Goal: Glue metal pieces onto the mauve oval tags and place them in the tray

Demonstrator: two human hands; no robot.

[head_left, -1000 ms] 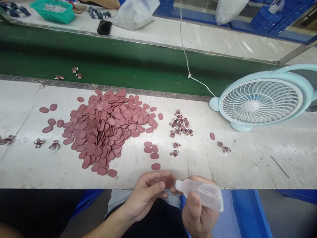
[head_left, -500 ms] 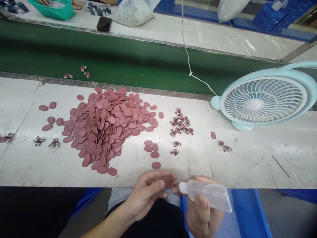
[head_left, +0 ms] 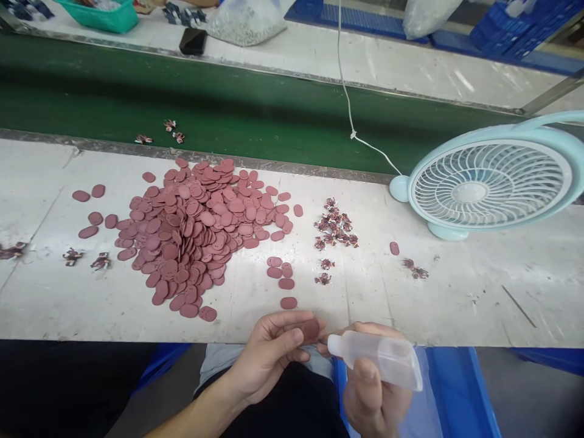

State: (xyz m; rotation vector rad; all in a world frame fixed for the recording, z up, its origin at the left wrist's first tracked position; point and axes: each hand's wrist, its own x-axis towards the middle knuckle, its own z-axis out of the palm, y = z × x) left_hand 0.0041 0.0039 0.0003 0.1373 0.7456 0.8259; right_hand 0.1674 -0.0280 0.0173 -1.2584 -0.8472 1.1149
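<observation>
Between the thumb and fingers of my left hand (head_left: pixel 269 353) is a reddish-brown oval disc (head_left: pixel 311 330), just off the table's front edge. My right hand (head_left: pixel 376 389) grips a translucent squeeze bottle (head_left: pixel 381 356) lying on its side, its white cap and thin nozzle pointing left at the disc. Whether the tip touches the disc I cannot tell. Ahead on the table is a large heap of like oval discs (head_left: pixel 196 231), with several loose ones (head_left: pixel 286 283) nearer my hands. Right of these lies a small cluster of brown-and-white figure-like pieces (head_left: pixel 335 225).
A pale blue fan (head_left: pixel 493 185) stands on the right, its white cord (head_left: pixel 349 109) running up across a green belt (head_left: pixel 274 115). A few small pieces (head_left: pixel 170 125) lie on the belt. Below the table edge is a blue bin (head_left: pixel 460 389). A bag of pellets (head_left: pixel 246 24) sits beyond.
The bottle and my right hand have shifted slightly left, toward the disc. The small pieces on the green belt have moved right. My left hand keeps its hold.
</observation>
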